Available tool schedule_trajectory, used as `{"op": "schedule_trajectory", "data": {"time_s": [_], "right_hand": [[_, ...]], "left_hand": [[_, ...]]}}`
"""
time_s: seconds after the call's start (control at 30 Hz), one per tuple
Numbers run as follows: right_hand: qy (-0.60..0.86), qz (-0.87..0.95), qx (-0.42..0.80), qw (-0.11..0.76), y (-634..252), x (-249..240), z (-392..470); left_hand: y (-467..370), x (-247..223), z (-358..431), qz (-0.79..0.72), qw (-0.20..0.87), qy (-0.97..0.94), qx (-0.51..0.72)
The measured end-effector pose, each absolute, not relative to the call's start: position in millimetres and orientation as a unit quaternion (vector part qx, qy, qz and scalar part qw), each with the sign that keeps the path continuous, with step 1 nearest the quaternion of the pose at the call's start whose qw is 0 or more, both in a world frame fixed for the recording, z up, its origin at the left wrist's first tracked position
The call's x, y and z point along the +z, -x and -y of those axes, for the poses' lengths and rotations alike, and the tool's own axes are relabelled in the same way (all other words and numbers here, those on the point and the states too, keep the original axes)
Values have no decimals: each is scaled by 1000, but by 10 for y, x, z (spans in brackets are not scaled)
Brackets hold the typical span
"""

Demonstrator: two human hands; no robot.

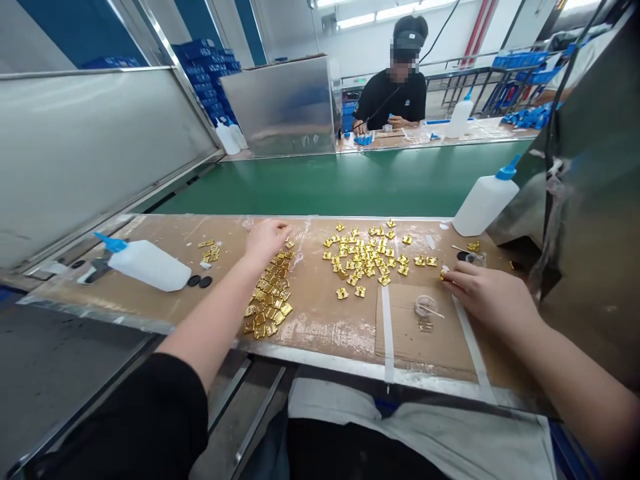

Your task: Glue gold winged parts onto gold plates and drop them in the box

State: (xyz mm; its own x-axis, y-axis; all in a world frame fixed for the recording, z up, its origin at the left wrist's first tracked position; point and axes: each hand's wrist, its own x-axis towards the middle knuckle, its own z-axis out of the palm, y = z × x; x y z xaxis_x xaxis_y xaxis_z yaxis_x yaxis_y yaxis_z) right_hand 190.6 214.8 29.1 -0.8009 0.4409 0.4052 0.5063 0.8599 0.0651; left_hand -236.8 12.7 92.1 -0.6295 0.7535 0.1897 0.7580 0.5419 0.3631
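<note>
My left hand (266,241) is closed in a pinch over the far end of a group of flat gold pieces (273,300). Whatever its fingertips hold, if anything, is hidden. On the right, my right hand (483,293) pinches a small gold piece (443,274) between thumb and fingers, above the table. Between the hands, many small gold pieces with raised parts (367,257) lie scattered. Nearer to me, a small clear round dish (425,306) with a thin white stick across it rests on a taped cardboard sheet (405,340).
A white squeeze bottle (150,265) lies at left beside black discs (199,281); another bottle (485,203) leans at right. Beyond the worktable runs a green belt (320,183). Across it, a person in black (395,100) handles small parts. Metal panels (90,140) flank the table.
</note>
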Motion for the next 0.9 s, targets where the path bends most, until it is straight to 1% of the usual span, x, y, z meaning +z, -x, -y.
{"op": "schedule_trajectory", "data": {"time_s": [0.07,0.13,0.23,0.3,0.4,0.53,0.57,0.63,0.67,0.73,0.77,0.83,0.9], "right_hand": [[237,953,-127,139,-1841,207,-2208],[238,953,-158,105,-1780,169,-2195],[224,954,-186,72,-1735,182,-2129],[205,958,-186,69,-1754,219,-2082],[195,965,-146,99,-1869,306,-1970],[252,945,2,207,-2075,426,-1664],[262,939,37,221,-2107,442,-1579],[266,938,68,213,-2128,449,-1442],[263,942,65,196,-2116,442,-1398],[253,953,32,164,-2061,418,-1365],[246,957,11,151,-2026,405,-1372],[235,961,-33,142,-1956,389,-1415],[233,959,-68,149,-1894,396,-1471]], "left_hand": [[2731,877,-303,909,-14,383,-166],[2940,820,-445,927,-39,352,-126],[3068,749,-591,938,-73,326,-92],[3097,738,-643,938,-92,322,-92],[3071,785,-652,929,-101,331,-131],[2719,900,-533,883,-83,384,-258],[2548,918,-488,862,-88,406,-291],[2115,921,-392,817,-128,441,-349],[1867,903,-344,788,-158,454,-385],[1358,830,-250,660,-300,435,-534],[1116,779,-207,609,-366,412,-570],[697,661,-135,534,-485,330,-609],[391,537,-89,487,-567,250,-616]]}}
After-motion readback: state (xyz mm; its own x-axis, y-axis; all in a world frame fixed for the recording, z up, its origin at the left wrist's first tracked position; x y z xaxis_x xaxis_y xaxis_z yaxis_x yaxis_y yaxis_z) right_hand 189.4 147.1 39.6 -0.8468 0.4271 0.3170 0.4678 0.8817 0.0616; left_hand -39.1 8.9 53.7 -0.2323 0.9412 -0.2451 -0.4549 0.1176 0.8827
